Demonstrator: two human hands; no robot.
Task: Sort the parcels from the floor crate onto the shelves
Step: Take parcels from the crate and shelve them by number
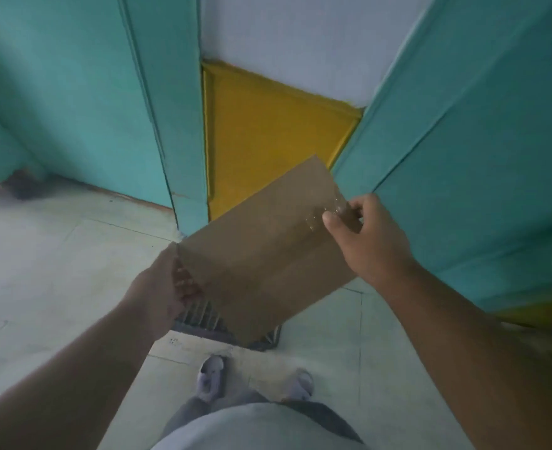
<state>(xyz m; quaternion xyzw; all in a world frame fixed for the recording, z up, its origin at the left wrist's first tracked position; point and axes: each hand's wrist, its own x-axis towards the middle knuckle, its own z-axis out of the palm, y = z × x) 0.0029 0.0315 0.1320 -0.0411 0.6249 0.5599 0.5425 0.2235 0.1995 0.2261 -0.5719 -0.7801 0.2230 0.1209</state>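
— Where is the parcel?
— The flat brown cardboard parcel (264, 245) is in the air above the floor (57, 271), tilted, with one corner up toward the yellow panel (268, 131) and its low corner over a metal grate (203, 316).
— Who holds it?
— Both hands. The left hand (167, 284) grips the lower left edge, fingers curled beneath. The right hand (362, 235) pinches the upper right edge, its thumb on a strip of clear tape (320, 219).
— And around it?
— Teal walls (73, 92) stand on either side of the yellow panel, with white wall (300, 37) above. Below, two feet in grey slippers (211, 378) stand on pale floor tiles near the grate.
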